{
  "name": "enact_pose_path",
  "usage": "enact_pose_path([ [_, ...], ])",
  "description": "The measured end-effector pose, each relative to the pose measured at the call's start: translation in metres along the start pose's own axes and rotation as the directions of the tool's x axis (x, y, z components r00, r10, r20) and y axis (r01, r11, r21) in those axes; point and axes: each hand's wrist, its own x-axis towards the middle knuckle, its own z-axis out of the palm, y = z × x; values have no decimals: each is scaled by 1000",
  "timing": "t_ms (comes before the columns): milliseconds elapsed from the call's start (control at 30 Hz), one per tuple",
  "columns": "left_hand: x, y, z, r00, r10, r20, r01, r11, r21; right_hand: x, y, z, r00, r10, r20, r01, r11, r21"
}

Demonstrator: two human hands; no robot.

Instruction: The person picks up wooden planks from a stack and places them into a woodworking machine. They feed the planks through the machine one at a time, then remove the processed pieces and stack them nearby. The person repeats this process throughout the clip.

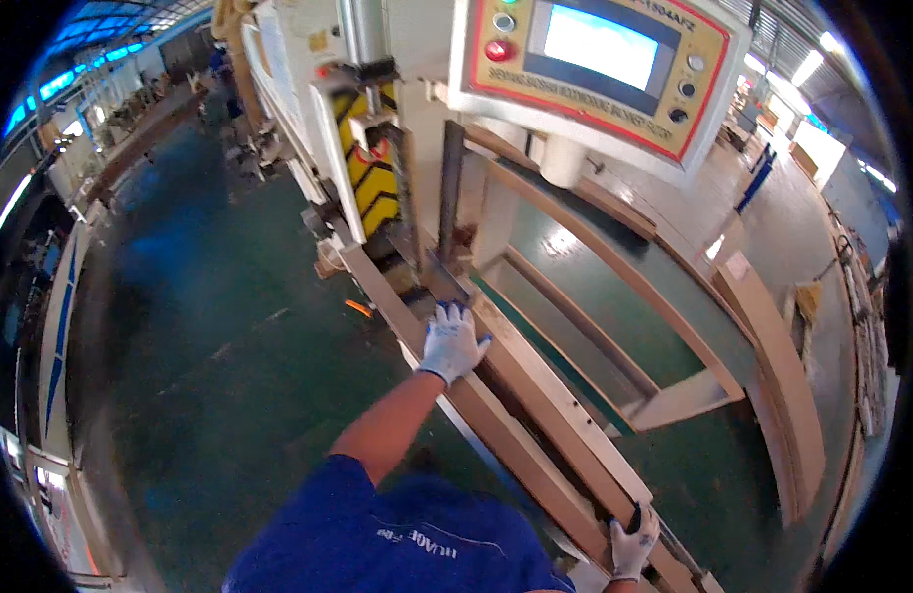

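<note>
One long board (565,405) runs from the machine (377,188) toward the near right, the left hand (454,344) spread wide by its far end, the right hand (634,547) at its near end, grip unclear, apparently aligning it, which next calls for steady, even guidance.

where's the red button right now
In the head view, the red button is near the top, at the left side of the control panel, just left of its lit screen.
</note>
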Motion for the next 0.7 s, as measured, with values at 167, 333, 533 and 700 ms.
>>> enact_pose_path([
  [167,6,-9,23,990,6,-138,-5,1000,8,-6,34,-52,997,12,75,-6,996,-86],
  [333,7,-3,16,997,-4,-77,4,1000,-2,-53,147,-74,979,202,6,-198,966,-165],
  [533,10,-7,31,987,-12,-158,15,1000,15,-59,174,-69,994,108,-20,-109,953,-284],
  [700,11,-6,20,996,-45,-76,47,999,14,-50,173,-52,997,58,-42,-68,959,-275],
])
